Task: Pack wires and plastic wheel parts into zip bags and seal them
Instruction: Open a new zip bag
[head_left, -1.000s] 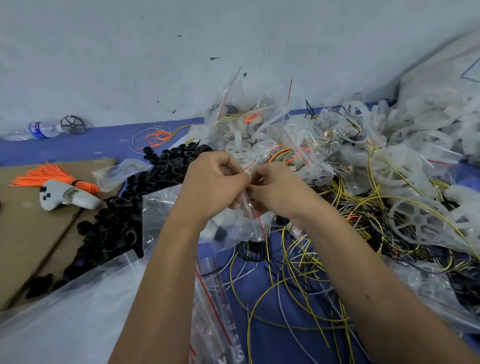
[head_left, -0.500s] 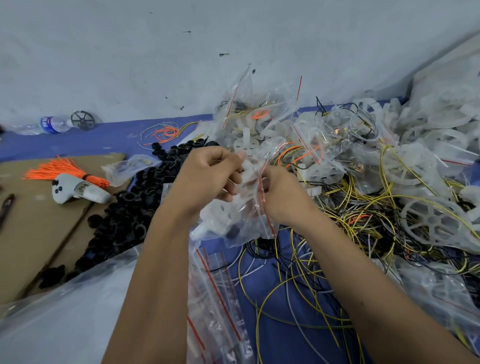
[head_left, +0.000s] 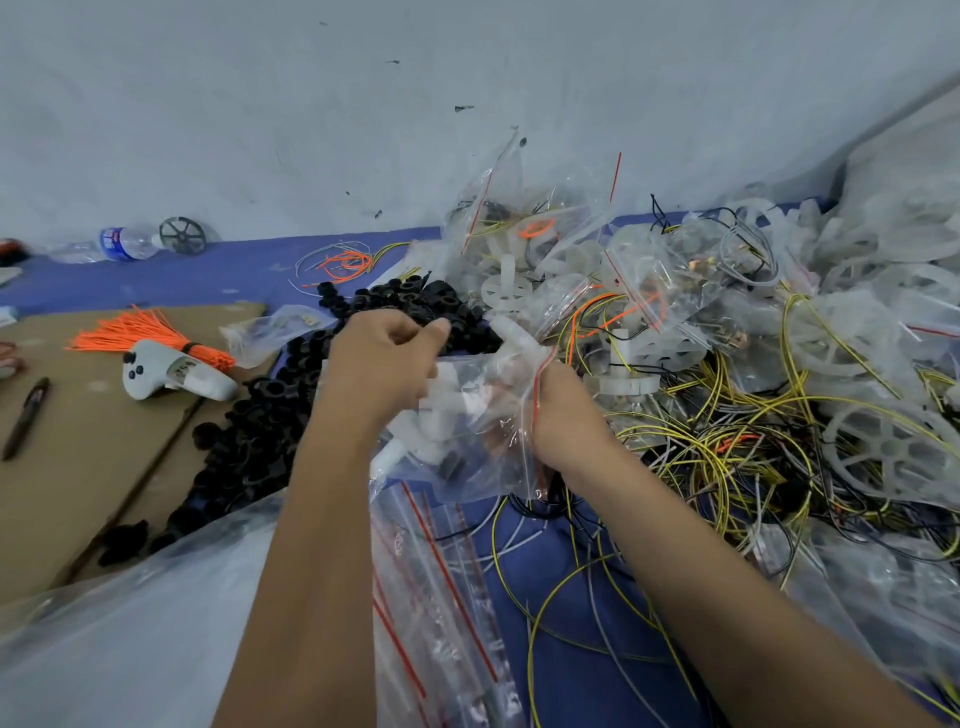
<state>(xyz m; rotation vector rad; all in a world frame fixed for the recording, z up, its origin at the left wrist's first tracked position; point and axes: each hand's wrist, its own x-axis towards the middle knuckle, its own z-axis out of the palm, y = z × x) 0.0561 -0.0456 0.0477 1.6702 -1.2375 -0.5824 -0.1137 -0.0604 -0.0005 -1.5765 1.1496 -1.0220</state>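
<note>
Between the two forearms, just above the blue counter (head_left: 561, 670), a clear zip bag (head_left: 467, 431) with a red seal line is held up, packed with white plastic wheel parts and a dark piece or two. The left hand (head_left: 379, 364) has its fingers (head_left: 415, 332) curled over the bag's upper left edge, gripping the plastic. The right hand (head_left: 563, 410) is bent in at the bag's right side by the red strip; it seems to pinch the bag there, though its fingertips are hidden behind the plastic.

Loose yellow, grey and black wires (head_left: 727, 447) sprawl over the counter to the right, tangled among white spoked wheels (head_left: 888, 447). Beyond the hands, filled zip bags (head_left: 545, 239) are heaped against the wall. A pile of black plastic rings (head_left: 260, 415) lies to the left, just beside a sheet of cardboard (head_left: 78, 467) carrying a white controller (head_left: 171, 371), a bundle of orange ties (head_left: 140, 332) and a pen (head_left: 26, 415). Empty zip bags (head_left: 441, 597) lie flat beneath the held one. A water bottle (head_left: 124, 243) lies by the far wall.
</note>
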